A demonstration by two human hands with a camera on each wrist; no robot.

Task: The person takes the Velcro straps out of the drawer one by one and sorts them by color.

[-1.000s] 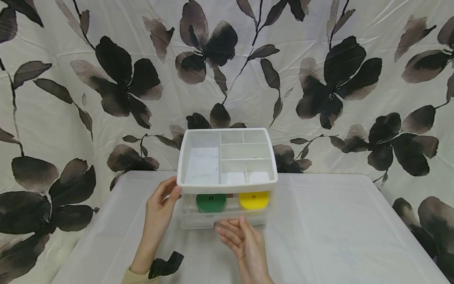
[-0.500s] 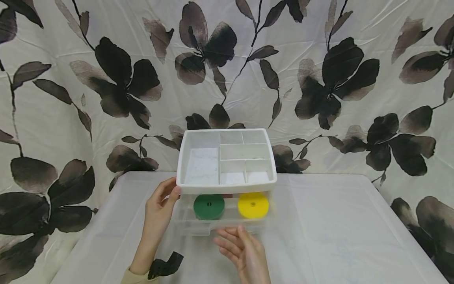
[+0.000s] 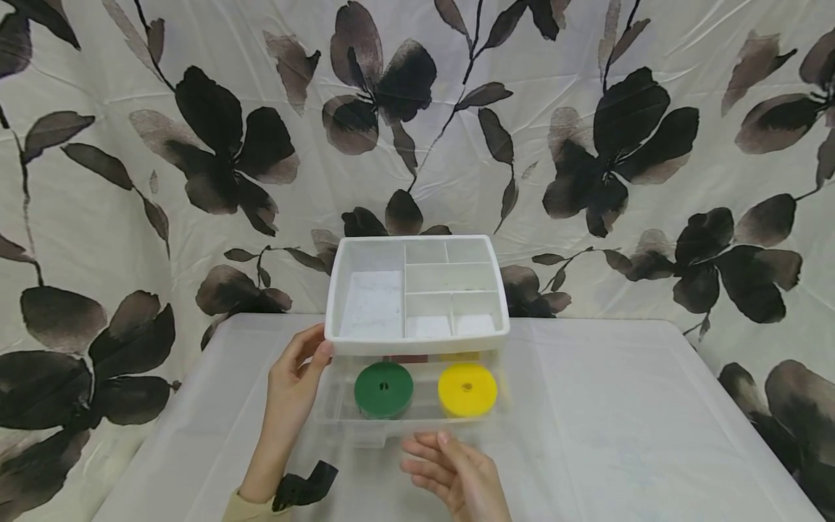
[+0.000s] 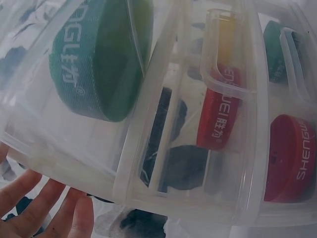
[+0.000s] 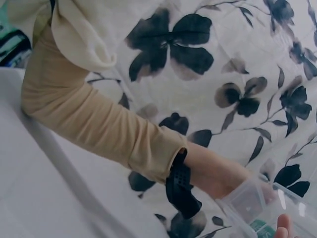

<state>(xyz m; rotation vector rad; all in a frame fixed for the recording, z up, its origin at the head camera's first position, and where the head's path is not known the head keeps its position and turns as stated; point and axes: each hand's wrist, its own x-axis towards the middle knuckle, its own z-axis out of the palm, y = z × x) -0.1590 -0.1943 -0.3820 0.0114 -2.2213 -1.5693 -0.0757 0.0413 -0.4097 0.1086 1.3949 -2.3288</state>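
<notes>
A drawer box with a white compartment tray [image 3: 372, 304] on top stands mid-table in the head view. Its clear drawer [image 3: 349, 409] is pulled out at the front. In it lie a green tape roll [image 3: 383, 390] and a yellow tape roll [image 3: 467, 389]. My left hand [image 3: 295, 380] holds the box's left front corner; in the left wrist view its fingers [image 4: 54, 206] touch the box's edge. At the drawer's front lip, my right hand [image 3: 459, 471] holds the pull tab, partly hidden by the fingers. The right wrist view shows only a few fingertips [image 5: 283, 225].
Through the clear walls, the left wrist view shows red tape rolls [image 4: 293, 158] in other parts of the box. A white-covered table [image 3: 626, 420] surrounds it, and a flower-printed cloth [image 3: 457, 109] hangs behind. A black strap [image 3: 305, 484] is at my left wrist.
The clear drawer has slid farther out toward me along with my right hand, showing more of the green and yellow rolls. My left hand has stayed at the corner.
</notes>
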